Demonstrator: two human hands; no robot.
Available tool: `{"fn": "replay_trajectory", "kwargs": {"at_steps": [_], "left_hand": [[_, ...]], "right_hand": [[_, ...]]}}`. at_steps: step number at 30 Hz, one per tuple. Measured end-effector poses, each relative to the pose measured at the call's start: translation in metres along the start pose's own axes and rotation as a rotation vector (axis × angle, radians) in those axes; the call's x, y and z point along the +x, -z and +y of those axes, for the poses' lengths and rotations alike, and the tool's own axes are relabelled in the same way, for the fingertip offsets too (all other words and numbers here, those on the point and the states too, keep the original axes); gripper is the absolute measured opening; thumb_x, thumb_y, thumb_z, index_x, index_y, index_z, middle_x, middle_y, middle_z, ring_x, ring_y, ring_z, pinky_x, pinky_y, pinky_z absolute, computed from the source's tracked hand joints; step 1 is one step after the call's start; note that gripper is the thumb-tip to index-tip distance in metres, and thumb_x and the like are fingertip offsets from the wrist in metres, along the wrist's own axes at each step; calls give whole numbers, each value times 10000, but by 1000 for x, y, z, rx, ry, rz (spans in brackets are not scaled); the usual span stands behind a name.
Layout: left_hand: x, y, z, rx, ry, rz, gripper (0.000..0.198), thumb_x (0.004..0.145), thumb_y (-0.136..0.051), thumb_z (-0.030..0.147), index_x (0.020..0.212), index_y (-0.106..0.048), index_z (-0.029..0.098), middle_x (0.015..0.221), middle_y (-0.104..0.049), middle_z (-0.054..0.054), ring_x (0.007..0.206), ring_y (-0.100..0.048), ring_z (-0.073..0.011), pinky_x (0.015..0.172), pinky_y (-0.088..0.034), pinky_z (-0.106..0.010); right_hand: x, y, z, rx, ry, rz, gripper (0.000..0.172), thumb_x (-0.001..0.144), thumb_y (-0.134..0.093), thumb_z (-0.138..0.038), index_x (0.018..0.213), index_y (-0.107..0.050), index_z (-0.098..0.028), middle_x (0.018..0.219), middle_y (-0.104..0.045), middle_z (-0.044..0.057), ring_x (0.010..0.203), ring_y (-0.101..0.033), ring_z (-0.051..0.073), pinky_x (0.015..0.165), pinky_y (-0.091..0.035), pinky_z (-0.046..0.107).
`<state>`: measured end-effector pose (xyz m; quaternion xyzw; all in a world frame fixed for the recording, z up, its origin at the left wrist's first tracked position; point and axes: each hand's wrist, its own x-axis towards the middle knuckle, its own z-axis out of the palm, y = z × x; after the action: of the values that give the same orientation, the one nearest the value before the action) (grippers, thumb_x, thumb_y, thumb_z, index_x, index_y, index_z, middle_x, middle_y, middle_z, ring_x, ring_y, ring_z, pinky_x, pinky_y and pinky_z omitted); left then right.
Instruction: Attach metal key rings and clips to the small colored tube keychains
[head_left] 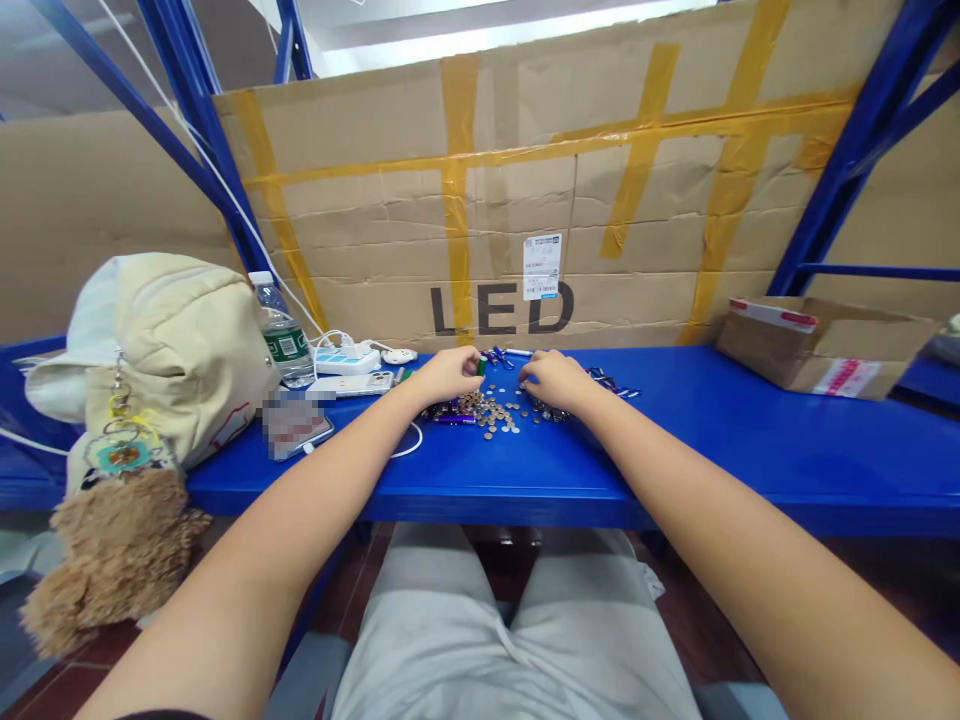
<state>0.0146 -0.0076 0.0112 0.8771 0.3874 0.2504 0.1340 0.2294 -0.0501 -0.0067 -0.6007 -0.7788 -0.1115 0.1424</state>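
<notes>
Left hand (450,374), center of frame: fingers curled in, thumb and fingers closed on a small green cylinder (481,368). Cylinder sits upright at the fingertips, on the side facing the other hand.

Right hand (556,382), just right of center: fingers bent, tips pointing down and left, close to the counter (720,440). Can't tell if it's gripping anything; the tips are too small to read.

Small round discs (495,412), silver and brownish: loose scatter between the two hands and slightly below them in frame. Purple cylinder (455,420) lies flat at the left end of the scatter, just below the left hand. Dark small parts (553,413) are bunched right under the right hand, partly hidden by it. Blue pieces (497,357) lie above the discs, between the hands.

Further out, left of center: white phone (349,385), power strip (346,359) behind it, water bottle (283,335) next over. Cream bag (176,350) at far left. Open cardboard box (829,345) at right. Taped cardboard panel (360,230) marked LED spans the back.
</notes>
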Motion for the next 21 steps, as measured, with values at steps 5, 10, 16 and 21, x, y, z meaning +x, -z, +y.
{"fn": "replay_trajectory", "kwargs": {"at_steps": [5, 10, 16, 21], "left_hand": [[1, -6, 8, -41, -68, 34, 167, 736, -616, 209, 895, -578, 179, 900, -682, -53, 860, -640, -189, 803, -498, -305], [-5, -6, 12, -38, -53, -9, 163, 747, -616, 200, 904, -584, 172, 935, -690, -67, 886, -650, -195, 816, -505, -310], [-8, -7, 12, -36, -108, -17, 183, 761, -597, 182, 943, -615, 174, 958, -702, -63, 910, -655, -196, 834, -498, -315], [-8, -9, 15, -142, -188, 22, 210, 780, -582, 181, 984, -633, 181, 915, -710, -32, 869, -659, -164, 813, -499, -284]], "right_hand": [[7, -11, -4, -27, -80, -28, 197, 853, -574, -278, 911, -755, -225, 1138, -636, 153, 1078, -546, 337, 856, -450, 459], [10, -12, 5, 59, -123, -33, 130, 820, -633, -303, 817, -735, -222, 1106, -656, 107, 1031, -579, 274, 865, -462, 409], [5, 3, -2, 453, 122, 342, 138, 853, -593, -263, 875, -706, -187, 1045, -666, 101, 1037, -600, 214, 975, -436, 384], [-2, 11, -13, 583, 242, 443, 151, 849, -591, -285, 870, -716, -203, 994, -667, 93, 1003, -613, 216, 948, -460, 394]]}}
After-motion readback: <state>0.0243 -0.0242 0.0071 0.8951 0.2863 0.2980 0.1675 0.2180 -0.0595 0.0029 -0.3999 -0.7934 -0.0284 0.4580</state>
